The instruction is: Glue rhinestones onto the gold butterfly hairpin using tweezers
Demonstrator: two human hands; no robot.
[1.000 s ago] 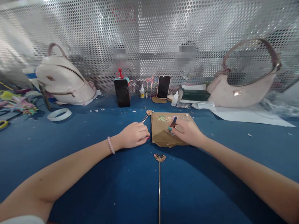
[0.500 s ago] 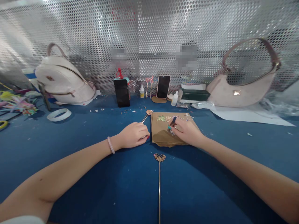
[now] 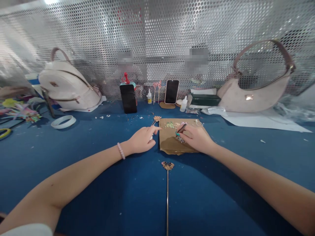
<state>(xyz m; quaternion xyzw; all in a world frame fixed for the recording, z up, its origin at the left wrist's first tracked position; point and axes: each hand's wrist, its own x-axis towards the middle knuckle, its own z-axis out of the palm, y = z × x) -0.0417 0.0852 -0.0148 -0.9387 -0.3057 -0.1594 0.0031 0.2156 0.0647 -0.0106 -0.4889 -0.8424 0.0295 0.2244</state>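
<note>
A: Hairpin with the filigree head [image 3: 156, 119], the one the left hand [image 3: 142, 140] holds: where does it lie from the brown paper sheet [image 3: 169, 144]?

B: Just off the sheet's left edge. Its stem runs out of the left hand and slants up and away, so the ornate head sits by the sheet's far left corner. The long axis points away from the person, tilted a little to the right.

A: How is that hand set?

B: Curled round the stem, with the forefinger stretched out toward the sheet; the stem is mostly hidden inside the grip.

A: And the right hand [image 3: 197, 139]?

B: It rests on the sheet, fingers pinched shut on slim dark tweezers [image 3: 181, 128], whose tips point at the small beads [image 3: 172, 125] scattered near the sheet's far edge. So the right hand is nearer the beads, the left nearer the pin's head.

A: Count things for me.

B: Two hairpins close by: the held one, and a butterfly hairpin [image 3: 167, 183] lying on the blue table [image 3: 98, 183] on the near side of the sheet, its stem running straight toward the person. Beyond the sheet stand two phones [image 3: 128, 97], two small glue bottles [image 3: 149, 96] and two pale bags [image 3: 67, 87], one far left of the sheet, one far right. One white tape ring [image 3: 63, 121] lies to the left.
</note>
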